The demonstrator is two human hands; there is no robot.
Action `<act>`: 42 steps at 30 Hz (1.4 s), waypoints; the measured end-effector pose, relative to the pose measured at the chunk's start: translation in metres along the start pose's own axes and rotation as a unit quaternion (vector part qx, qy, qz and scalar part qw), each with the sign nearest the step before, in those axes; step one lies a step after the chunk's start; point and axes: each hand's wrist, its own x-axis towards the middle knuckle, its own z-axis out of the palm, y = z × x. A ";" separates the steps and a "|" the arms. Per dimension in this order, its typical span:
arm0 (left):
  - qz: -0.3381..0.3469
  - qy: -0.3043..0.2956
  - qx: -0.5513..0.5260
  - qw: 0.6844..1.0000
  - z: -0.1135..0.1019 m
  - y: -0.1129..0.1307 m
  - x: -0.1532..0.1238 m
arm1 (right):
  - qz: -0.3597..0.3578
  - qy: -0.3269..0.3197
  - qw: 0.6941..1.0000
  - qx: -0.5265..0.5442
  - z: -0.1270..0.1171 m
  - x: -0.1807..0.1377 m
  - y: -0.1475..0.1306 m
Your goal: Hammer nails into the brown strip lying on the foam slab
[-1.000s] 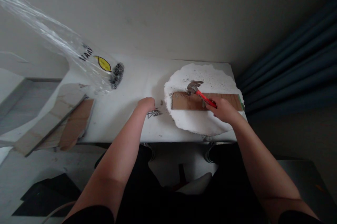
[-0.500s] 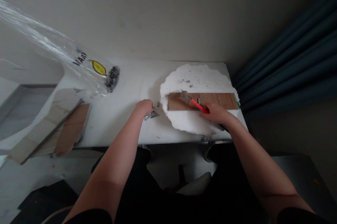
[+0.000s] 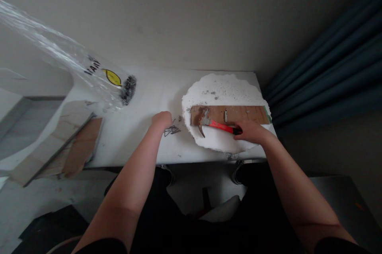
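A brown wooden plank [image 3: 241,114] lies across a round white foam slab [image 3: 222,87] on the white table [image 3: 146,99]. On the plank's left end rests a claw hammer [image 3: 213,123] with a red handle; my right hand [image 3: 252,131] is closed around the handle's end. A small nail stands in the plank near the middle. My left hand [image 3: 162,120] is curled into a fist on the table, right beside a small heap of nails [image 3: 171,130]; its fingers are hidden from me.
A clear plastic bag [image 3: 89,75] with a yellow label lies at the table's back left. Wooden boards [image 3: 62,142] are stacked at the left edge. A dark blue curtain [image 3: 325,75] hangs to the right. The wall stands just behind the table.
The hammer came down from a raised position and now lies flat on the plank's left end, with my right hand shifted to the handle's end. My left hand stayed by the nails.
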 end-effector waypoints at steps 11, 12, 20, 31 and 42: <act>-0.033 0.092 -0.073 0.993 -0.011 0.004 -0.006 | 0.002 0.013 0.999 -0.038 0.005 -0.014 0.010; -0.034 0.126 -0.097 0.987 -0.013 0.006 -0.009 | 0.003 0.021 0.999 -0.046 0.005 -0.017 0.010; 0.022 0.311 -0.252 0.916 -0.026 0.019 -0.023 | 0.084 0.097 0.987 -0.092 0.010 -0.030 0.023; 0.231 0.274 -0.467 0.809 -0.012 0.058 -0.022 | 0.090 0.179 0.978 -0.051 0.020 -0.044 0.030; 0.273 0.265 -0.493 0.783 -0.002 0.070 -0.020 | 0.053 0.195 0.949 0.241 0.005 -0.045 0.007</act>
